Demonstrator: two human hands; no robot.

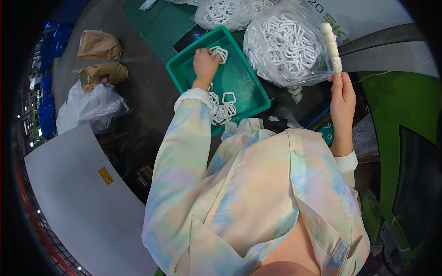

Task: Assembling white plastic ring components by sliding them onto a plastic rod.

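In the far part of a green plastic tray, my left hand is closed on a few small white frames, angular and hollow. More of the same white frames lie in a heap at the tray's near left, beside my left sleeve, with a single one next to them. Out to the right, my right hand pinches the lower end of a cream-coloured lumpy stick, held upright and apart from the tray. What the stick is made of I cannot tell.
A large clear bag full of white frames stands right of the tray, with another filled bag behind. Brown paper bags and clear plastic lie at left, above a pale grey panel. A green machine surface is at right.
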